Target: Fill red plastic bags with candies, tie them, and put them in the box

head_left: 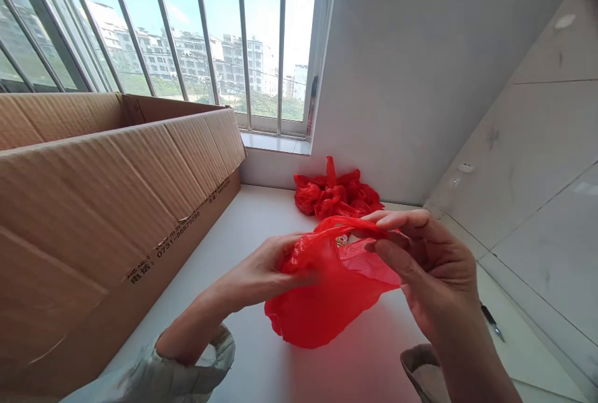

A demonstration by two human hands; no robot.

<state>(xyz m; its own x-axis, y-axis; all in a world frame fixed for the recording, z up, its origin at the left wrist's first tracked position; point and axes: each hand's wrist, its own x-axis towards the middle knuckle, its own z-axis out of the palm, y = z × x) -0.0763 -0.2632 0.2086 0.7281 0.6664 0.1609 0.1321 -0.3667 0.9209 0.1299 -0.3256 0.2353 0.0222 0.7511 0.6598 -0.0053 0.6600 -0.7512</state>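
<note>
A thin red plastic bag (322,309) hangs between my two hands, just above the white table. My left hand (275,266) grips the bag's left side, its fingers partly hidden by the red film. At the bag's upper right, my right hand (430,260) pinches a gathered edge or handle between thumb and fingers. The mouth of the bag gapes a little toward the right. A small patterned item (342,240) shows through the gap near the top; I cannot make out what it is.
A heap of crumpled red plastic bags (334,194) lies against the wall at the back. On the left stands a large open cardboard box (140,197), below a barred window (224,35). A dark pen-like tool (492,322) lies on the right of the white table (219,228).
</note>
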